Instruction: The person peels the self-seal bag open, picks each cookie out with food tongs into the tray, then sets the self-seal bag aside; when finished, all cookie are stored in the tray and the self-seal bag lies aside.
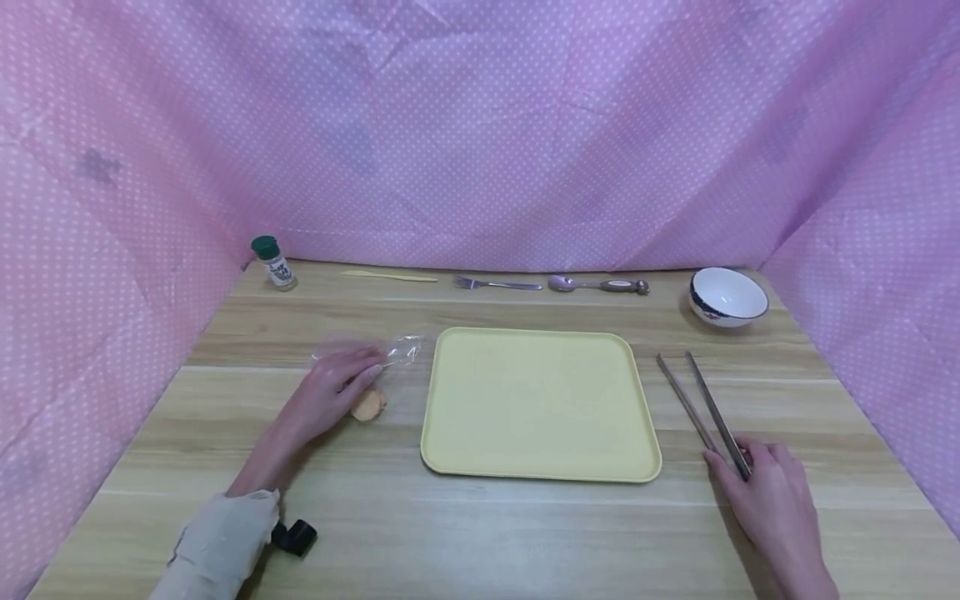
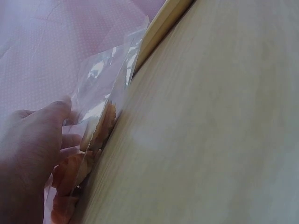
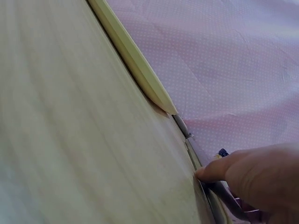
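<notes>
A clear plastic bag lies left of the yellow tray, with orange-brown, bread-like pieces showing through its film in the left wrist view. My left hand pinches the bag's film, thumb toward the tray. Beside that thumb a round tan piece shows, partly covered by the hand. On the other side of the tray, my right hand grips metal tongs near their joined end. Their two arms are spread and point toward the back of the table.
Along the back lie a pale yellow knife, a fork and a spoon. A green-capped shaker bottle stands at the back left, a white bowl at the back right. Pink dotted cloth hangs around the table.
</notes>
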`<state>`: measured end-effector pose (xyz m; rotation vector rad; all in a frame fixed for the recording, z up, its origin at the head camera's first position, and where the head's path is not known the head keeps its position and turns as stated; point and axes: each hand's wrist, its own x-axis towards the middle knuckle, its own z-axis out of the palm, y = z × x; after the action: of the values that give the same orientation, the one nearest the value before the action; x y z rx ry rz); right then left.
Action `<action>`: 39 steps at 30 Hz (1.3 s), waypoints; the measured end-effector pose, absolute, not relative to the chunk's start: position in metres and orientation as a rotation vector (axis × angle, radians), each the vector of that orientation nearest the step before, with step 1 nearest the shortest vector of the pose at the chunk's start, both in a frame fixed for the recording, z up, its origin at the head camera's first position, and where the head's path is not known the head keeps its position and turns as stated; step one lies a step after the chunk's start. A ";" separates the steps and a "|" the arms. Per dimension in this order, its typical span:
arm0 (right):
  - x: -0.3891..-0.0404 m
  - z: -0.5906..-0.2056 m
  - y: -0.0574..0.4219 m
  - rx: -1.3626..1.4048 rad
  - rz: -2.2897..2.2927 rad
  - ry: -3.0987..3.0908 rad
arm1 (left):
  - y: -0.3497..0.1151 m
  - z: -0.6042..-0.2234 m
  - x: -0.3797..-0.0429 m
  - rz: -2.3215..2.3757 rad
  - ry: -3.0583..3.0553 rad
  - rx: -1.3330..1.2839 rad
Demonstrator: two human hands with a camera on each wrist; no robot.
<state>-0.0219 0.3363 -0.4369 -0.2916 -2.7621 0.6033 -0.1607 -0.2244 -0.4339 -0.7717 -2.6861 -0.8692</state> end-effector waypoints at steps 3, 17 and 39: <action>-0.022 -0.437 0.337 -0.289 0.617 -2.753 | -0.224 -0.435 -0.160 -0.880 -2.677 -0.775; -0.019 -0.438 0.337 -0.253 0.645 -2.703 | -0.224 -0.436 -0.160 -0.894 -2.670 -0.761; -0.027 -0.421 0.346 -0.137 0.622 -2.826 | -0.225 -0.436 -0.162 -0.895 -2.649 -0.790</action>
<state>-0.0275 0.3463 -0.4209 -0.1372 -2.8255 0.6219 -0.1620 -0.2250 -0.4357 -0.7896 -2.6489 -0.8948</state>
